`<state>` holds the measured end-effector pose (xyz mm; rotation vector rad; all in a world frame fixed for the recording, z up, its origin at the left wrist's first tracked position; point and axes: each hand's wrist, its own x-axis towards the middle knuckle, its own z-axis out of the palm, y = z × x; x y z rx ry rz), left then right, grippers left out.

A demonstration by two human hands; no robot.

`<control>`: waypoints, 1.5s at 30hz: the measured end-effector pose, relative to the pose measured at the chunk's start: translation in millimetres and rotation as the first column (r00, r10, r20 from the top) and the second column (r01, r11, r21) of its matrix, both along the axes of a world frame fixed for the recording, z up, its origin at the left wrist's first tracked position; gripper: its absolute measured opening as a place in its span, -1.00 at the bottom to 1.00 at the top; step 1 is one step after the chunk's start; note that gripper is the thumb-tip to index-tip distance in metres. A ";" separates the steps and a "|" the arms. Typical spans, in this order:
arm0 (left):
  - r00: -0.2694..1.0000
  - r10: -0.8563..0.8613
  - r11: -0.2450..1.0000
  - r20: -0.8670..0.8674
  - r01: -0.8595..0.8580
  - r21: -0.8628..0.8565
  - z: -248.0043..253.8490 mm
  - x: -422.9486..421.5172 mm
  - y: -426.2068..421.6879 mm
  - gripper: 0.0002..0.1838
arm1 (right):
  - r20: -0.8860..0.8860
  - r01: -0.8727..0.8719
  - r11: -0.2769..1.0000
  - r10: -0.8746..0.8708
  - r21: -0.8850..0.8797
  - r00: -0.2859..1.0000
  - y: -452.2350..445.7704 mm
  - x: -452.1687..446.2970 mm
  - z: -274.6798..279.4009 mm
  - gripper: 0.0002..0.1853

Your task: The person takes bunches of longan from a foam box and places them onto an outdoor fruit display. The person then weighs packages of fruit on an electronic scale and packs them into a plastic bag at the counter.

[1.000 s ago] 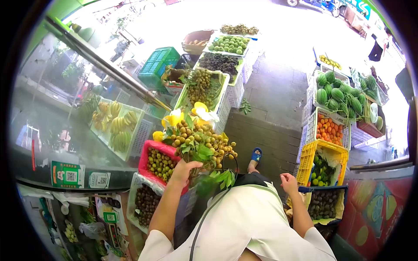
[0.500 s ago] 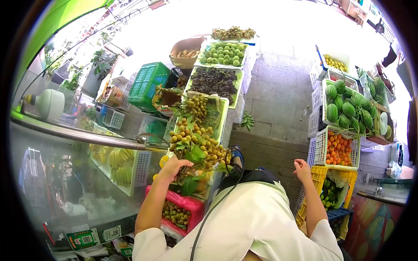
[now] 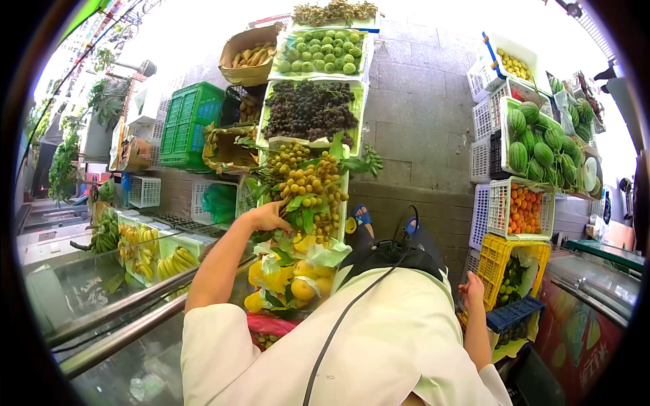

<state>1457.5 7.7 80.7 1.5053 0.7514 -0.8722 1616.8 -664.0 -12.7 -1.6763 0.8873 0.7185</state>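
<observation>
My left hand point(image 3: 267, 218) is closed round the stems of a leafy bunch of small yellow-brown round fruit point(image 3: 311, 186). The bunch is over a crate point(image 3: 343, 223) that has more such fruit at its far end; whether it rests there is hard to tell. Just nearer to me lie large yellow fruit point(image 3: 302, 289) with leaves and pale wrapping. My right hand point(image 3: 472, 287) is at my right side with its fingers curled, near the yellow crate point(image 3: 491, 260); the inside of the fingers is hidden.
Beyond the bunch stand crates of dark grapes point(image 3: 311, 111) and green round fruit point(image 3: 321, 51). A green crate point(image 3: 191, 125) and bananas point(image 3: 175, 262) are at left. Watermelons point(image 3: 518, 157) and orange fruit point(image 3: 525, 210) line the right side. A metal rail point(image 3: 128, 338) crosses the lower left.
The bunch in my left hand has moved forward, from over the red-lined crate and yellow fruit to the crate beyond. My view has shifted, and both feet now show. My right hand stays curled.
</observation>
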 end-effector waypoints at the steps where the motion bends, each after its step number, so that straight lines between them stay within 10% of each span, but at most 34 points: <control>1: 0.998 -0.055 0.998 -0.027 0.056 0.038 -7.6 -1.3 11.2 -0.30 | -0.018 0.033 0.999 -0.033 -0.005 0.999 -5.0 -4.7 0.4 -0.73; 13: 0.690 -0.556 0.700 -0.463 0.689 0.187 -87.5 -30.7 117.8 -0.37 | -0.048 0.191 0.971 -0.200 -0.143 0.979 -2.1 3.0 56.5 -0.66; 24: 0.777 -0.345 0.680 -0.527 0.594 0.430 -178.4 -87.8 160.0 -0.26 | -0.009 -0.170 0.964 0.172 -0.202 0.985 46.4 48.4 86.2 -0.50; 30: 0.904 -0.038 0.822 -0.425 0.270 0.501 -239.1 -134.7 156.3 -0.40 | -0.096 -0.493 0.797 0.493 -0.348 0.865 86.7 66.8 87.5 -0.46; 37: 0.962 0.017 0.672 -0.272 0.191 0.716 -240.6 -153.4 138.2 -0.38 | -0.080 -0.579 0.756 0.585 -0.307 0.807 125.4 95.8 81.9 -0.52; 45: 0.967 0.013 0.653 -0.255 0.185 0.735 -151.4 -118.1 104.7 -0.19 | -0.050 -0.830 0.427 0.879 -0.359 0.474 160.1 142.8 30.5 -0.53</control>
